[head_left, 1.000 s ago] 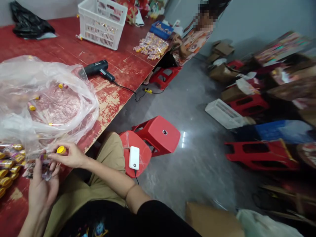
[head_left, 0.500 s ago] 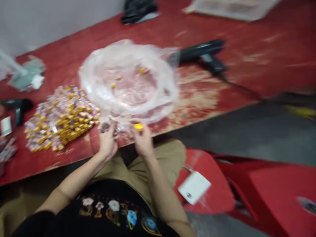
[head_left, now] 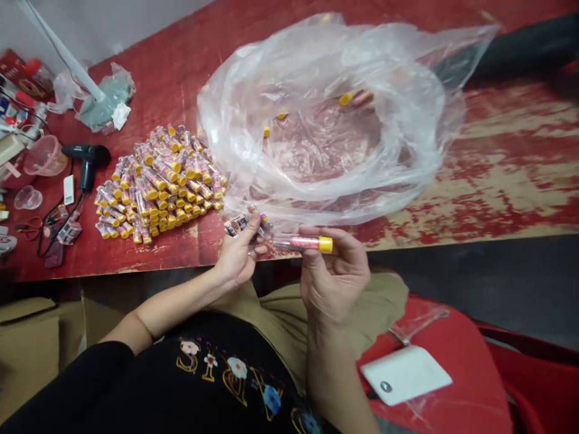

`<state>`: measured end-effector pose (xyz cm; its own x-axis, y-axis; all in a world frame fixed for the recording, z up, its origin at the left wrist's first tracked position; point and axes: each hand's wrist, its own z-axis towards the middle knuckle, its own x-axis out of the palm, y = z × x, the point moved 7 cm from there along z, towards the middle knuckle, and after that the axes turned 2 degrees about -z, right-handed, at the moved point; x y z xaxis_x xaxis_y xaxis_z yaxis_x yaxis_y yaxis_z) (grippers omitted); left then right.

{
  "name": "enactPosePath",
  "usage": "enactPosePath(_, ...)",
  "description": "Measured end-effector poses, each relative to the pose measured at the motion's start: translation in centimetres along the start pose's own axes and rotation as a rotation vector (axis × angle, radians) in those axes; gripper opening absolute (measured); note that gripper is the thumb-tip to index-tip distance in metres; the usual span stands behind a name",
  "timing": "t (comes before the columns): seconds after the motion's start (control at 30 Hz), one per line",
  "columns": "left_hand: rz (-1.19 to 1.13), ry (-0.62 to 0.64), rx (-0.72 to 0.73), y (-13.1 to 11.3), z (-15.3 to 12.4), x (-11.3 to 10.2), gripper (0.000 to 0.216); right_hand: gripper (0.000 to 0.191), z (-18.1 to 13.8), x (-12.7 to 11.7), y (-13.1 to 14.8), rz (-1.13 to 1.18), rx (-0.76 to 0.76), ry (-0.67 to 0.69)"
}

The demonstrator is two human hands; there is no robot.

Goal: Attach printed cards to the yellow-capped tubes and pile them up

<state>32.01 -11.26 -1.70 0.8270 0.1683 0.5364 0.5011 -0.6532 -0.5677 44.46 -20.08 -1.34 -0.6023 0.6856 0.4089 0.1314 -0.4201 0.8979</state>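
Observation:
Between the thumb and fingers of my right hand (head_left: pixel 337 274) lies a clear plastic tube (head_left: pixel 298 242) with a yellow cap, its capless end pointing left. My left hand (head_left: pixel 237 256) pinches several small printed plastic sleeves (head_left: pixel 237 225), close to the tube's left end. Whether the tube touches the sleeves I cannot tell. Just beyond both hands a big clear plastic bag (head_left: pixel 253 163) lies with its mouth open, and a few yellow-capped tubes (head_left: pixel 346 99) show in it. To the left is a stacked heap of yellow-capped tubes (head_left: pixel 158 187).
A black heat gun (head_left: pixel 88 155) and scissors (head_left: pixel 29 228) are on the red table (head_left: pixel 172 72) at left, near a lamp base (head_left: pixel 102 108) and a pink basket (head_left: pixel 44 155). A white power bank-like box (head_left: pixel 407 374) rests on a red stool at my right.
My view has shifted right and closer, so the table's left end shows more. The tube in my right hand has turned sideways, its cap now to the right.

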Motion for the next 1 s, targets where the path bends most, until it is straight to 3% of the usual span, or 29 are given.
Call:
enactPosePath(0.27,0.091,0.111,-0.067,0.6,-1.1,0.4,0.064,0.033,-0.8,-0.7,0.3,-0.129,-0.135,-0.082)
enactPosePath(0.43,0.157,0.172,-0.049,0.5,-0.9,0.4,0.061,0.022,-1.8,-0.5,1.3,-0.328,-0.179,0.078)
enactPosePath(0.6,0.294,0.249,-0.026,0.0,-0.7,0.5,0.060,0.034,-2.2,-0.4,2.3,-0.473,-0.209,0.193)
enactPosePath(0.77,0.460,0.416,-0.085,0.8,-1.2,0.5,0.053,0.047,-1.7,0.2,2.4,-0.479,-0.180,0.167)
enactPosePath(1.0,0.453,0.434,-0.070,0.8,-1.5,-0.2,0.051,0.026,-1.4,1.2,3.2,-0.541,-0.222,0.052)
